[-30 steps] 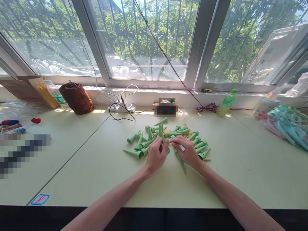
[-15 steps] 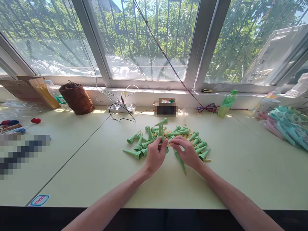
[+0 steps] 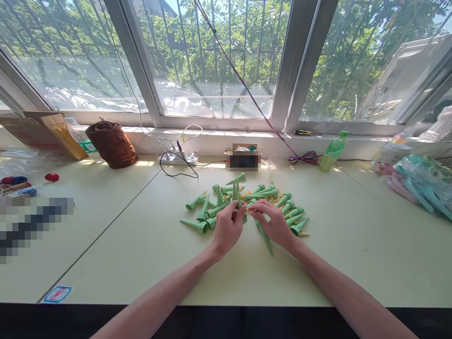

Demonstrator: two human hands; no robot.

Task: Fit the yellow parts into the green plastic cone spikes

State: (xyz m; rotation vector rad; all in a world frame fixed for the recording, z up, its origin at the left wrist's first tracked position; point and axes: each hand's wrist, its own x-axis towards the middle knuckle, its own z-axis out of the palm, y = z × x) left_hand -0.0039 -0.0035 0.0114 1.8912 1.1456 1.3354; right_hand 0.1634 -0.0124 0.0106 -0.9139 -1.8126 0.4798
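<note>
1. A green spike (image 3: 239,198), point up, is clamped in the left hand (image 3: 229,227).
2. Just right of it, the right hand (image 3: 271,220) has its fingertips bent toward the spike's lower end; whether they grip anything I cannot tell.
3. Around and beyond both hands lie more green spikes (image 3: 263,194), with small yellow pieces among them.
4. Beneath the hands is a pale green worktop (image 3: 141,263), seamed to their left.
5. Farther beyond: a power strip (image 3: 172,158), a brown pouch (image 3: 113,145) leftward, a green bottle (image 3: 332,153) rightward.
6. Behind these, sunlit windows (image 3: 219,61) show foliage through bars.
</note>
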